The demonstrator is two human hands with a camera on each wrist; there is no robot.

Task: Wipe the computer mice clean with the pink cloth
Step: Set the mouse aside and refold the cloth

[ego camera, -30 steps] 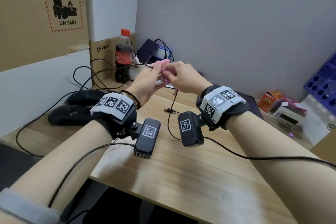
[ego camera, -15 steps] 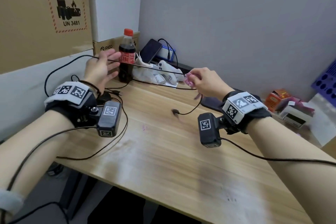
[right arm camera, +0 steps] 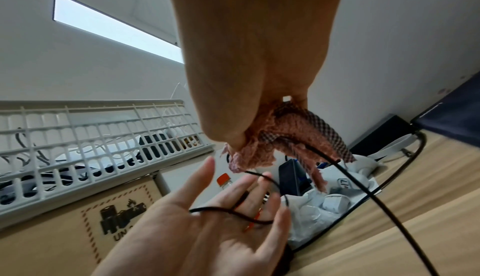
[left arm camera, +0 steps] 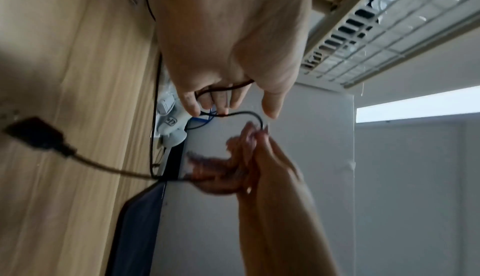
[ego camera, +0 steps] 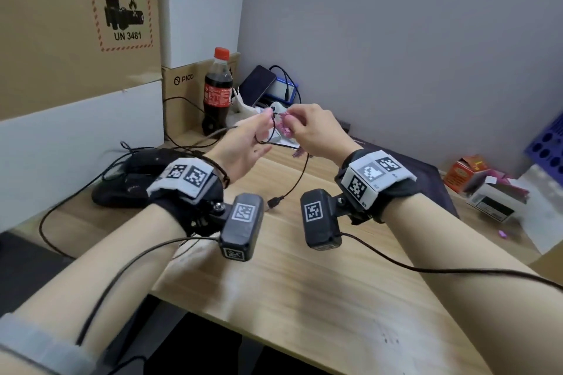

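Two black computer mice [ego camera: 122, 192] [ego camera: 152, 158] lie side by side at the table's left edge, partly hidden behind my left wrist. My right hand [ego camera: 316, 131] pinches the pink cloth [ego camera: 286, 128] [right arm camera: 285, 136] around a thin black mouse cable [ego camera: 300, 173] [right arm camera: 376, 198], above the table's far middle. My left hand [ego camera: 246, 143] [right arm camera: 221, 218] is just left of it, fingers straight and spread, with a loop of the cable lying across them. The cable's USB plug [ego camera: 275, 201] [left arm camera: 36, 134] hangs free just above the table between my wrists.
A cola bottle [ego camera: 217, 91], a phone [ego camera: 257, 82] and a white plastic bag [ego camera: 243, 109] stand in the far corner. Cardboard boxes [ego camera: 76, 39] line the left side. A dark pad [ego camera: 426, 173] and an orange box [ego camera: 463, 170] lie right. Wooden table [ego camera: 304, 283].
My left hand has swung back from the far left to just beside my right hand, and the cable that was stretched between them now hangs slack. The right hand still holds the cloth.
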